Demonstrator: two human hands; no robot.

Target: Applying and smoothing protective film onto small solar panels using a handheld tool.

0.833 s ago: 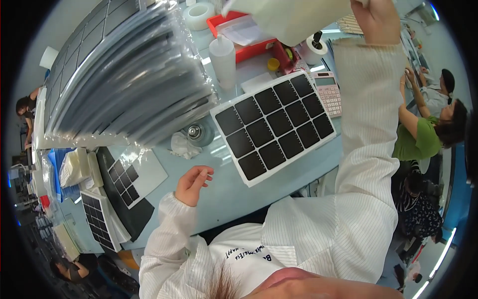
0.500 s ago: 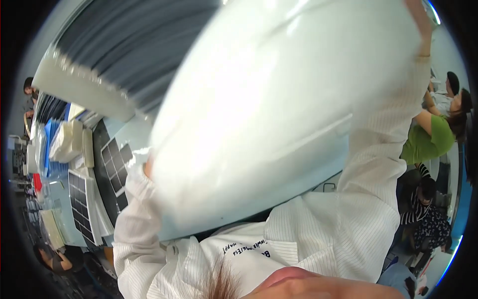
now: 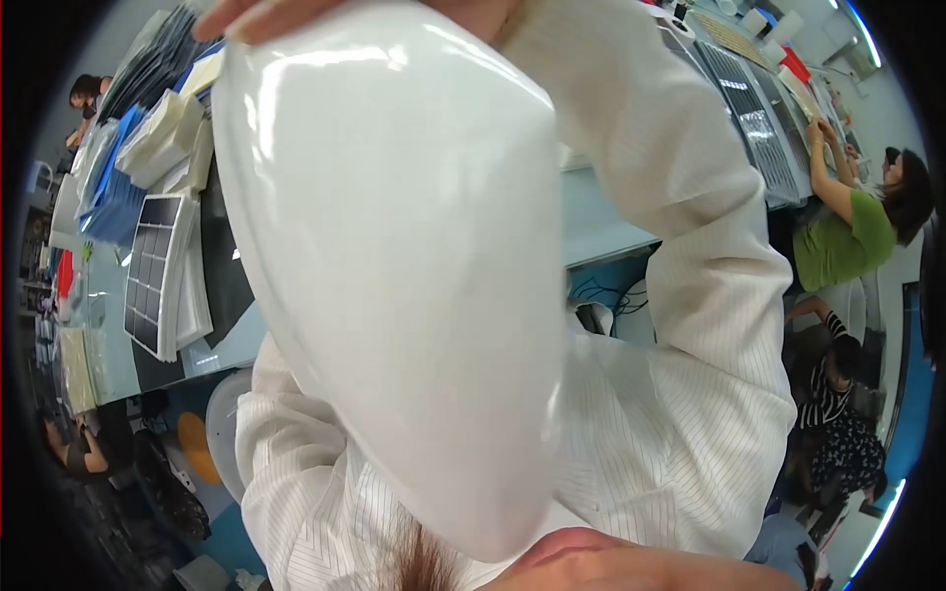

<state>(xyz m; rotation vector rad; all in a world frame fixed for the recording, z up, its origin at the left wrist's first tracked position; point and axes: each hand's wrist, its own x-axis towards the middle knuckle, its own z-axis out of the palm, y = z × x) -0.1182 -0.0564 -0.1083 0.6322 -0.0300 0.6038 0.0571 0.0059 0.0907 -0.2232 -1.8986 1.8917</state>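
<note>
A large glossy white sheet [image 3: 404, 227], seemingly thin and bendy plastic, hangs curved in front of my chest and hides much of the middle. At its top edge, my right hand [image 3: 271, 18] grips it, fingers reaching over toward the upper left corner. My right arm crosses above the sheet from the right. Behind the sheet my left hand is hidden; only the left sleeve shows beside its lower left edge.
On the left of the table [image 3: 222, 360] lie a stack of dark-gridded panels [image 3: 153, 276], blue packs [image 3: 113, 192] and wrapped white bundles [image 3: 163, 138]. At right, a person in green [image 3: 847, 246] works by dark slatted panels [image 3: 754, 123]. Cables [image 3: 601, 291] hang beneath the table.
The white sheet has swung upright and closer to me. My right hand has come from the far right to the top left; my left hand has gone behind the sheet.
</note>
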